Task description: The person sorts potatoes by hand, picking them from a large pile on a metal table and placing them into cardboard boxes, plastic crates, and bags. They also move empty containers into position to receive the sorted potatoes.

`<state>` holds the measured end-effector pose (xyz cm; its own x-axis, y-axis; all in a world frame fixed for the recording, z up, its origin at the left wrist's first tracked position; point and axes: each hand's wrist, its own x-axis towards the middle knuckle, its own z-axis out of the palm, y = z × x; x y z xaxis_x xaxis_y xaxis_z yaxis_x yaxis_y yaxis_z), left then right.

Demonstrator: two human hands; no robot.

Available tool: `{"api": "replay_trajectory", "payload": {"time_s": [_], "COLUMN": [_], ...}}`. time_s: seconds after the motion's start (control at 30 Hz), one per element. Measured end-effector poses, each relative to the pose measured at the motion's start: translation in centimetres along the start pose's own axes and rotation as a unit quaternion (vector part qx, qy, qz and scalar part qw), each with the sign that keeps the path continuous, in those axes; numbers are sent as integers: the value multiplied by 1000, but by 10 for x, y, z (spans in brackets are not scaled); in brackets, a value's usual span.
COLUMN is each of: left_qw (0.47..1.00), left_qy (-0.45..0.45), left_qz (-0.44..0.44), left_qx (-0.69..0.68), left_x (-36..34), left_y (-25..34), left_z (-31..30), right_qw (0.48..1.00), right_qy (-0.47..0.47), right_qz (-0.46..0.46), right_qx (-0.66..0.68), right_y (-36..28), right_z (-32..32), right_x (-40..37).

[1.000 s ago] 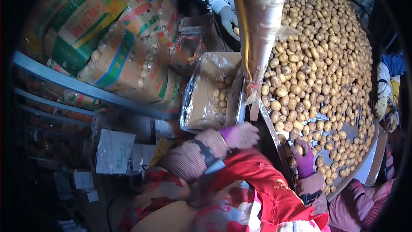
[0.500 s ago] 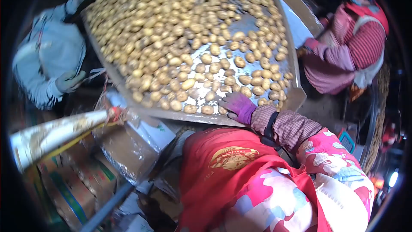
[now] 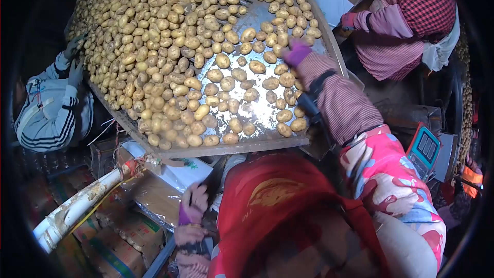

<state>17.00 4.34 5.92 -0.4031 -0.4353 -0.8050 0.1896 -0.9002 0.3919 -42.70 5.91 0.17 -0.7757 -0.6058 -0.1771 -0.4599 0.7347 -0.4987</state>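
Many potatoes (image 3: 154, 36) lie on a metal sorting table (image 3: 267, 116) with a raised rim. My right hand (image 3: 297, 51), in a purple glove, reaches over the right part of the table, next to some potatoes. Its fingers are smeared by motion, so I cannot tell what they hold. Low and left of my red apron (image 3: 278, 195), my left hand (image 3: 194, 203) hangs outside the front rim, above the boxes. Its gloved fingers are apart with nothing seen in them.
At the right a person in a checked top (image 3: 424, 7) stands beside the table. Another in a grey jacket (image 3: 46, 118) has both hands at its left edge. A white pole (image 3: 82, 201) crosses above cardboard boxes (image 3: 113, 252). A teal device (image 3: 424, 149) stands at right.
My right hand has moved from the front rim up and right over the potatoes. My left hand has come into view. The person at the left now has both hands at the table edge.
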Motion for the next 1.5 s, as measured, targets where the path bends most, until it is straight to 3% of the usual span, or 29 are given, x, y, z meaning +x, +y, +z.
{"api": "replay_trajectory", "payload": {"time_s": [0.03, 0.1, 0.17, 0.23, 0.33, 0.37, 0.43, 0.47, 0.5, 0.53, 0.6, 0.63, 0.67, 0.73, 0.83, 0.9, 0.93, 0.97, 1.0, 1.03, 1.1, 1.17, 1.3, 1.37, 1.43, 1.47, 1.5], "left_qw": [996, 992, 995, 992, 987, 986, 982, 983, 984, 985, 991, 984, 970, 953, 929, 947, 955, 970, 981, 989, 994, 996, 985, 976, 963, 955, 837], "left_qy": [51, 22, -11, 18, -2, 2, 15, 10, 6, 1, -43, -124, -208, -244, -90, -78, -66, -60, -53, -48, -58, -37, -90, -92, -87, -79, -89], "left_qz": [-2, -1, 32, 72, 64, 42, 5, 0, -7, -13, -36, -29, -18, 12, 79, 127, 146, 121, 99, 81, 31, -5, 64, 70, 82, 89, 185], "left_qx": [78, 123, 94, 107, 149, 163, 188, 182, 176, 170, 125, 127, 126, 179, 350, 285, 249, 204, 160, 117, 91, 86, 130, 185, 243, 273, 507], "left_x": [15, 50, 88, 111, 147, 150, 154, 155, 155, 157, 168, 172, 178, 171, 143, 142, 138, 134, 130, 129, 133, 139, 140, 146, 151, 153, 144], "left_y": [2, 0, -5, -7, -9, -10, -7, -6, -8, -8, -7, -4, -3, -6, -1, -7, -12, -16, -13, -8, -2, -4, -4, -7, -8, -7, -2], "left_z": [31, 69, 96, 127, 130, 130, 132, 131, 130, 129, 112, 108, 106, 116, 145, 138, 136, 135, 143, 150, 151, 144, 148, 141, 130, 131, 146], "right_qw": [1000, 969, 929, 956, 945, 983, 967, 959, 933, 970, 952, 938, 933, 935, 954, 965, 979, 972, 948, 955, 926, 923, 867, 898, 892, 901, 908], "right_qy": [-14, 62, 93, -16, -210, -66, 63, 84, 165, 11, -31, -50, -83, -118, -141, -176, -128, -168, -212, -193, -304, -271, -288, -242, -231, -216, -203], "right_qz": [-26, -172, -303, -293, -224, -166, -244, -261, -294, -181, -151, -134, -106, -102, -95, -100, -159, -149, -220, -223, -222, -231, -311, -314, -351, -347, -346], "right_qx": [0, -169, -191, 14, -112, -34, -34, -74, -124, -162, -264, -317, -334, -319, -247, -165, -19, 69, 92, 35, -37, -147, -262, -188, -169, -144, -118], "right_y": [-11, -15, 3, 0, 11, 12, -13, -16, -18, -27, -34, -39, -40, -32, -28, -38, -57, -77, -72, -79, -96, -124, -128, -111, -89, -102, -113], "right_z": [20, 46, 53, 18, 3, 9, -11, -11, -1, 2, 12, 12, 8, -1, -6, -13, -18, -22, -2, 14, 42, 41, 40, 62, 99, 80, 60], "right_x": [-17, -68, -116, -140, -104, -89, -30, 4, 26, 49, 45, 37, 30, 13, 25, 41, 41, 46, 80, 101, 133, 116, 64, 44, 24, 1, -25]}}
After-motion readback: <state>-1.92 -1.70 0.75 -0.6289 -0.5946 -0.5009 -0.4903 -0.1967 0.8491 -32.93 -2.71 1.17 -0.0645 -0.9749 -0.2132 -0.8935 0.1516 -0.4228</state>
